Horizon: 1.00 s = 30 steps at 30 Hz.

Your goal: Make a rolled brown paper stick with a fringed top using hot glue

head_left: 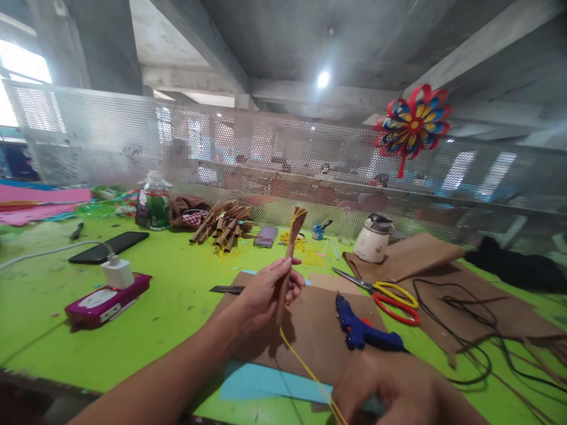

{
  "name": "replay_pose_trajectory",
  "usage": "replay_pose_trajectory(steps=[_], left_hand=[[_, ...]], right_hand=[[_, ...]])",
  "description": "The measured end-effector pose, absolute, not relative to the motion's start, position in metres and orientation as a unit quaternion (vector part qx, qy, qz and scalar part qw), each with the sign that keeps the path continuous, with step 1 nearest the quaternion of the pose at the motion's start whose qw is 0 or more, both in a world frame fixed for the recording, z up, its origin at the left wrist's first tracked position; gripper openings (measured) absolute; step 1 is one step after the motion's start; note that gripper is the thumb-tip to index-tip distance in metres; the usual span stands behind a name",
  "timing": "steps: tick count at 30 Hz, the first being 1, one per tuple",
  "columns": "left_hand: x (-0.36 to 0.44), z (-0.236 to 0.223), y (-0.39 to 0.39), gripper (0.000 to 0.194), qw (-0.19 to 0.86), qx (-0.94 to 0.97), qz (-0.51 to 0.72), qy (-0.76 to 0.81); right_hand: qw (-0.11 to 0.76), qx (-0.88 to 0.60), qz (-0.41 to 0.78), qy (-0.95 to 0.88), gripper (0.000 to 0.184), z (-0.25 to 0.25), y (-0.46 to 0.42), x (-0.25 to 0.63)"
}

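My left hand is closed around a narrow roll of brown paper, held upright with its flared end at the top. Yellow string shows at that top end. More yellow string runs from the roll's lower end down to my right hand, which is blurred at the bottom edge with its fingers curled on the string. Beneath the hands lie a brown paper sheet and a light blue strip. A blue glue gun rests just beyond my right hand.
Scissors with yellow and red handles lie right of centre, near a black cable. Several tied brown rolls are heaped at the back. A purple power strip and a black phone lie at left; a white kettle stands back right.
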State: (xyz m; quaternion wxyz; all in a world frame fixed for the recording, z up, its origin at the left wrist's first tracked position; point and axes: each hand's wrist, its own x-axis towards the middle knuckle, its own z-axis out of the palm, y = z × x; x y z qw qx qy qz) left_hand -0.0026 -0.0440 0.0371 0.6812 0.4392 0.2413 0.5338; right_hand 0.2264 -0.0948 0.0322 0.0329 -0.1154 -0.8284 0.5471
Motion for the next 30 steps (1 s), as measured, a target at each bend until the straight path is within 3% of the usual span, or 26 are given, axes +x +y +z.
replay_pose_trajectory(steps=[2, 4, 6, 7, 10, 14, 17, 22, 30], left_hand=[[-0.003, 0.037, -0.043, 0.020, 0.674, 0.450, 0.531, 0.248], [-0.003, 0.037, -0.043, 0.023, 0.669, 0.471, 0.518, 0.249], [-0.001, 0.037, -0.046, 0.025, 0.665, 0.492, 0.500, 0.256], [0.000, 0.037, -0.048, 0.026, 0.664, 0.502, 0.489, 0.261], [0.003, 0.040, -0.054, 0.026, 0.664, 0.530, 0.451, 0.273], [0.006, 0.044, -0.062, 0.025, 0.669, 0.564, 0.403, 0.267], [0.007, 0.043, -0.064, 0.026, 0.678, 0.569, 0.381, 0.268], [0.005, 0.041, -0.064, 0.028, 0.675, 0.575, 0.376, 0.270], [0.007, 0.040, -0.063, 0.033, 0.646, 0.579, 0.402, 0.293]], right_hand=[[0.147, -0.145, 0.568, -0.797, 0.043, 0.039, -0.085, 0.233], [0.344, -0.223, 0.551, -0.727, 0.033, 0.044, -0.071, 0.238], [0.497, -0.315, 0.457, -0.667, 0.027, 0.049, -0.057, 0.241], [0.530, -0.350, 0.398, -0.662, 0.026, 0.052, -0.052, 0.241], [0.534, -0.399, 0.226, -0.710, 0.026, 0.071, -0.044, 0.237], [0.506, -0.380, -0.117, -0.765, 0.026, 0.099, -0.044, 0.221], [0.484, -0.380, -0.245, -0.749, 0.012, 0.109, -0.039, 0.208], [0.544, -0.372, -0.296, -0.692, 0.006, 0.108, -0.025, 0.199], [0.584, -0.371, -0.235, -0.683, 0.009, 0.100, -0.025, 0.201]])
